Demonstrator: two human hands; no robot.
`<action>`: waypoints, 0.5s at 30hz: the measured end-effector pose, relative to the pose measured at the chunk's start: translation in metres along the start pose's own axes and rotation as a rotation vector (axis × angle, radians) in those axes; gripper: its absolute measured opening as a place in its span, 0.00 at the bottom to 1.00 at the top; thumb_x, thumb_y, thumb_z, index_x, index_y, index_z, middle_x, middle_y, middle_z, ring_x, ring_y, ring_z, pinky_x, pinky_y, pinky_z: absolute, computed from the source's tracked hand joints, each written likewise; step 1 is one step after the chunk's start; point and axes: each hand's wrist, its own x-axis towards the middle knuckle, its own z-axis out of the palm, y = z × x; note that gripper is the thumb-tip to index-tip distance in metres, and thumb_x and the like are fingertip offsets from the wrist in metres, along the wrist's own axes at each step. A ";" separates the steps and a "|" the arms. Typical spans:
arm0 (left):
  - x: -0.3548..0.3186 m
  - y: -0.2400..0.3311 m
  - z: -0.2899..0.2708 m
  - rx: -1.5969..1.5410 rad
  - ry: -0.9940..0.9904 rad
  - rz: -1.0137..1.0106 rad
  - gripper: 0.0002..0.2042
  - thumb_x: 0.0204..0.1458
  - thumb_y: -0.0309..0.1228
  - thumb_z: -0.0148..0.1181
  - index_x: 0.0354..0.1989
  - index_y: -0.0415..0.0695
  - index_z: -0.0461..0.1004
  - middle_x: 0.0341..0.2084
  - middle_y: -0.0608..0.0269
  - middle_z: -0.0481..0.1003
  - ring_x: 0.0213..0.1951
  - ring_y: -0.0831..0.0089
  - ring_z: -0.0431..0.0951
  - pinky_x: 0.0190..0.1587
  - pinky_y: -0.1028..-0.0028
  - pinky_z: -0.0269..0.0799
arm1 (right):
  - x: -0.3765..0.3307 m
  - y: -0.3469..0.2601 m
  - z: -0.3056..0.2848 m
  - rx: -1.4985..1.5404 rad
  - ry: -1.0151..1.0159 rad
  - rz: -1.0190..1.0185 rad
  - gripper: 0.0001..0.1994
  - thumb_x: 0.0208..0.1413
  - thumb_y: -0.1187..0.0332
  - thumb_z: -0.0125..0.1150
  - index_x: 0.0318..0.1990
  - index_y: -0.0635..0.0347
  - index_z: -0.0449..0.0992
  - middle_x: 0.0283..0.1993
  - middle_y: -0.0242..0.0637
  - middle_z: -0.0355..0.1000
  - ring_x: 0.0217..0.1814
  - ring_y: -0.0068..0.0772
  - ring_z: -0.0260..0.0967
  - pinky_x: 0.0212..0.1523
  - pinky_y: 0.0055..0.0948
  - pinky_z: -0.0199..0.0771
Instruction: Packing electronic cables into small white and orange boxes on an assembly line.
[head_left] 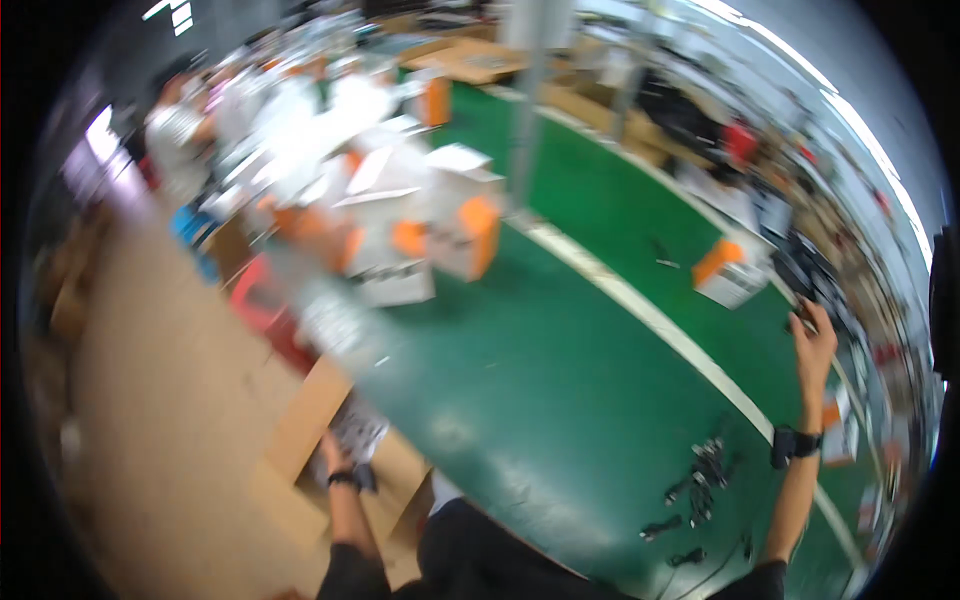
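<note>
The left hand (338,455) is down at an open cardboard box (310,430) beside the green floor (520,400), its fingers among white packets (358,430) lying in the box; blur hides whether it grips one. A dark band sits on that wrist. The right hand (812,335) is raised far out from the box, fingers closed around a small dark thing (803,312) at its fingertips, too blurred to tell its shape or which way it points; a black watch (795,443) is on that wrist. On the floor between box and right arm lies a clump of black cables (700,485), strung roughly lengthwise away from the person. Beyond the box stands a heap of white and orange cartons (400,220), with one more carton (730,275) alone past a white floor stripe (640,305), near the right hand. A grey post (528,110) rises behind the heap, and a person (175,135) works far off.
</note>
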 end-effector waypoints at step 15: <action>-0.495 0.123 0.532 0.978 -1.540 0.955 0.40 0.56 0.40 0.76 0.72 0.36 0.61 0.68 0.44 0.70 0.69 0.51 0.71 0.71 0.53 0.67 | -0.108 -0.198 -0.107 0.080 0.045 -0.130 0.12 0.60 0.77 0.73 0.50 0.69 0.84 0.41 0.43 0.85 0.36 0.36 0.84 0.36 0.31 0.81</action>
